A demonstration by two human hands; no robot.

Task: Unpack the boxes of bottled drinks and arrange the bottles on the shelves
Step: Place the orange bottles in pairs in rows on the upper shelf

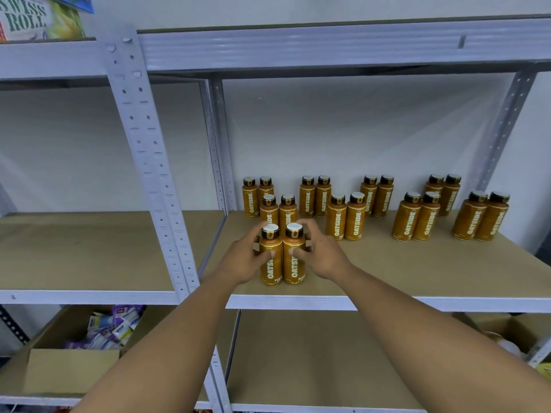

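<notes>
Two orange Oatside bottles stand side by side near the front of the middle shelf (387,272). My left hand (244,257) grips the left bottle (270,263), and my right hand (320,253) grips the right bottle (293,260). Both bottles are upright, with their bases on the shelf board. Behind them several more Oatside bottles stand in pairs, in columns running to the back wall: one column (278,208) directly behind and others to the right (346,217), (417,217), (481,217).
A grey metal upright (149,150) divides this bay from the left bay's shelf (89,248). Below left, an open cardboard box (71,374) holds small packets. Another carton (507,332) sits at the lower right. A Swiss Roll box (38,19) rests on the top shelf.
</notes>
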